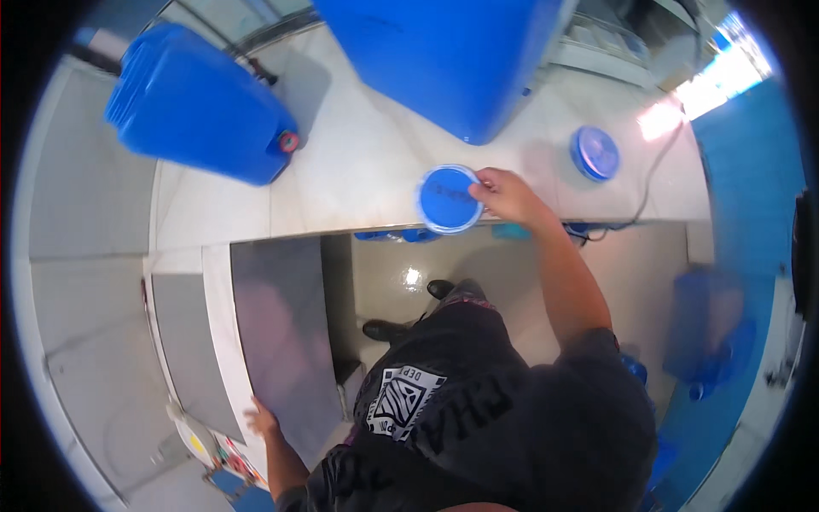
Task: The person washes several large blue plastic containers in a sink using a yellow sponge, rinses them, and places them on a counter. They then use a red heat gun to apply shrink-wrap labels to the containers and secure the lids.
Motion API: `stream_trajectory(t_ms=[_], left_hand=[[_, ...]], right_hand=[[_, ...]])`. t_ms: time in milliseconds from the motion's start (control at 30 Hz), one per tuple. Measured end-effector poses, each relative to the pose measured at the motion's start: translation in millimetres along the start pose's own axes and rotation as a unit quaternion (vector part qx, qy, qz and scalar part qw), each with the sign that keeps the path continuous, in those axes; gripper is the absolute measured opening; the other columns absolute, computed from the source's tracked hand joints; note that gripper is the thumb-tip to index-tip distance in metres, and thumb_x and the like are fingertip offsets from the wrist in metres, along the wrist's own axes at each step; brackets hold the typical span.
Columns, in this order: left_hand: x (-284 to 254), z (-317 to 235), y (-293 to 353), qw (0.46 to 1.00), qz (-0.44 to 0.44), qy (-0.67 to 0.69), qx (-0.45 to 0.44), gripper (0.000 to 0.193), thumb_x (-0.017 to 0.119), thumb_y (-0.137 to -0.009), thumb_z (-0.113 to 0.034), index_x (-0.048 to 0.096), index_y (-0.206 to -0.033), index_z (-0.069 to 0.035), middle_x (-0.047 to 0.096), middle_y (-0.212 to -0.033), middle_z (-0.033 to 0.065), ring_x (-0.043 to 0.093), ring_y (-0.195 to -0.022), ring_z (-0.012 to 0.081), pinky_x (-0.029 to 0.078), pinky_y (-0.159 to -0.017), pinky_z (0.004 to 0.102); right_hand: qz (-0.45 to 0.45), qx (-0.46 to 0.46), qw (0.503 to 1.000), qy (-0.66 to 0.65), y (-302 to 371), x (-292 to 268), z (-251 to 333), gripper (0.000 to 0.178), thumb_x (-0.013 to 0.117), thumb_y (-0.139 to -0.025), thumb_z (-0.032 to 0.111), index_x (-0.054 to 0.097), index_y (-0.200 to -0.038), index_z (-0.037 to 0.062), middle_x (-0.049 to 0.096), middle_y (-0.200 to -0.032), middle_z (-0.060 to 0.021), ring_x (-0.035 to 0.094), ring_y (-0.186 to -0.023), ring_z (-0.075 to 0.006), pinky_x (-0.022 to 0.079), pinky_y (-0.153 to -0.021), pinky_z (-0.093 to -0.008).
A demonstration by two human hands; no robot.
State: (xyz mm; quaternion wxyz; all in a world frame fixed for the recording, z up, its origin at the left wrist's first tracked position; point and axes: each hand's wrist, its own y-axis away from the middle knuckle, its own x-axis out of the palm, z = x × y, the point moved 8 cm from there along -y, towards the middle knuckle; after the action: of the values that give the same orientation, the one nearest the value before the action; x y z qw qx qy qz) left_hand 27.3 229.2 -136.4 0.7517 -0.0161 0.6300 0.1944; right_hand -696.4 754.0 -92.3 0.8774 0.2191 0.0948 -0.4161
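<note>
My right hand [509, 196] is closed on the right rim of a round tub with a blue lid [447, 200], thumb on top. Dark marks run across the lid. The tub is at the counter's front edge; whether it rests there or is lifted I cannot tell. A similar blue-lidded tub [595, 154] stands to its right. At lower left my left hand [262, 420] touches the white edge [229, 341] beside a grey panel [286, 341], its fingers apart and holding nothing.
On the pale counter [358, 171] stand a blue jerrycan [200, 107] with a red-ringed spout and a larger blue container [452, 60]. A dark cable [655, 175] hangs over the counter at right. More blue containers [704, 333] are low by the right wall. My shoes [386, 329] are below.
</note>
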Motion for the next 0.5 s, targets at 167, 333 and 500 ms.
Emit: stream_trajectory(t_ms=[167,333,500], left_hand=[[-13,-84,73,0.966,-0.041,0.073,0.245,0.08,0.034,-0.101,-0.06,0.012,-0.158,-0.008,0.01,-0.159,0.0333,0.013,-0.145,0.0543,0.018,-0.117,0.0594],[6,-90,158,0.91,0.081,0.16,0.374,0.08,0.049,-0.102,-0.046,0.011,-0.156,0.0,0.019,-0.156,0.0344,0.021,-0.147,0.0438,0.02,-0.12,0.0456],[82,2,205,0.928,0.283,0.16,0.182,0.079,0.044,-0.102,-0.052,0.018,-0.155,0.0,0.031,-0.154,0.0299,0.035,-0.142,0.0374,0.03,-0.115,0.0407]], right_hand=[[0.017,-0.044,0.999,0.02,-39,47,86,0.045,0.068,-0.09,0.033,0.064,-0.12,-0.0011,0.07,-0.106,-0.0191,0.069,-0.094,-0.0274,0.053,-0.084,-0.037],[-0.099,-0.144,0.969,0.176,-14,10,96,0.047,0.073,-0.088,0.03,0.062,-0.124,0.0015,0.068,-0.112,-0.0176,0.07,-0.098,-0.027,0.055,-0.082,-0.0361],[-0.317,0.0,0.836,0.448,80,-140,13,0.079,0.086,-0.068,0.031,0.049,-0.134,0.0081,0.052,-0.129,-0.0247,0.05,-0.121,-0.0433,0.042,-0.101,-0.0505]])
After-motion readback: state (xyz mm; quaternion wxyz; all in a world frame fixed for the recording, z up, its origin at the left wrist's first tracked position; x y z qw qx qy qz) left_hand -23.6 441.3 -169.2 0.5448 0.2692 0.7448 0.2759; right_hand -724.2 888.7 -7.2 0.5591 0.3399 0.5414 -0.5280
